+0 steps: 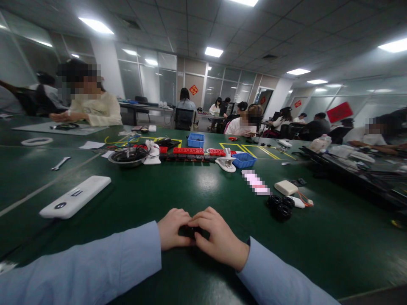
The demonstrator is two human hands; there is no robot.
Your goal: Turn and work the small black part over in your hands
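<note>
Low in the middle of the view, my left hand (174, 228) and my right hand (216, 237) meet just above the table. Between them is a small black object (190, 231), mostly covered by my fingers, so its kind does not show. The fingers of both hands curl around it, thumbs on the near side. To the right of my right hand lies a cluster of several black round parts (281, 206). A white oblong device (76, 197) with a dark round mark rests to the left of my left hand.
On the green table (143, 195) are a wrench (61, 163), a metal bowl (127, 157) with black cables, a row of red parts (189, 151), blue bins (244, 159), a white clip-like stand (226, 161) and a cream box (286, 187). Across it sits a co-worker (95, 108).
</note>
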